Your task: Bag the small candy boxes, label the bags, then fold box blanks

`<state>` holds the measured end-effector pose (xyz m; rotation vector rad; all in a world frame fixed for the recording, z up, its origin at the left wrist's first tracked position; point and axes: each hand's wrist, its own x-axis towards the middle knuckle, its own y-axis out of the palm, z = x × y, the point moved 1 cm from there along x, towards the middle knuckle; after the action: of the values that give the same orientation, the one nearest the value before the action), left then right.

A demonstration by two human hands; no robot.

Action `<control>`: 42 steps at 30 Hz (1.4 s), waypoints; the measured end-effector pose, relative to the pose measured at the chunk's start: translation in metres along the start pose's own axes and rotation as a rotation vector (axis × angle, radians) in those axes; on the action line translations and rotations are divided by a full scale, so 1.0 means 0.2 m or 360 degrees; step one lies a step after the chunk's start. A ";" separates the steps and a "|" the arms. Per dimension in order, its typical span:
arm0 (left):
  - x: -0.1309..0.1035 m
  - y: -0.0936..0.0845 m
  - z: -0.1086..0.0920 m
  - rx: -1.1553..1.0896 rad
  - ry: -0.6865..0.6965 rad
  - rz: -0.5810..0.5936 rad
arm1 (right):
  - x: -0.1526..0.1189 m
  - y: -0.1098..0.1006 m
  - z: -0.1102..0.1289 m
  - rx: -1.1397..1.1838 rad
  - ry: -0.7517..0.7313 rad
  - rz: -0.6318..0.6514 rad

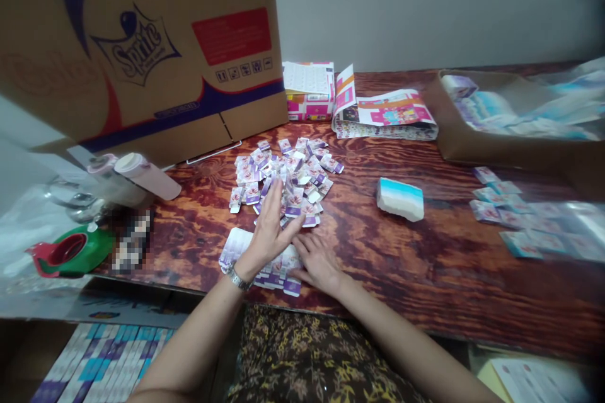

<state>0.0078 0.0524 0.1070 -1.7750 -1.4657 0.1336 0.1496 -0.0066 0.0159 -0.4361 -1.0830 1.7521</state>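
My left hand (273, 228) reaches into a heap of small white and purple folded boxes (295, 198), fingers stretched and thumb apart. A blurred box lies by its fingertips; I cannot tell whether they touch. My right hand (320, 262) rests close beside it, fingers spread over a batch of flat white and purple cartons (236, 245) at the table's near edge. These cartons are partly hidden under both hands. To the right lies a block of stacked blue and white pieces (401, 199), apart from my hands.
A large cardboard box (189, 101) stands back left, near bottles (149, 176) and a green tape roll (89, 252). Folded printed sheets (392, 114) lie behind the heap. At right are an open carton (496, 150) and rows of small packets (524, 220).
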 end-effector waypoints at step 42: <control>-0.50 0.12 0.02 0.0224 0.0026 0.0456 | 0.00 -0.30 0.02 0.0950 0.0263 0.0236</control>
<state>-0.0076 -0.0313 0.0507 -1.8557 -1.1541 0.3595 0.1790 -0.0018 0.0679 -0.2816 -0.3833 2.0236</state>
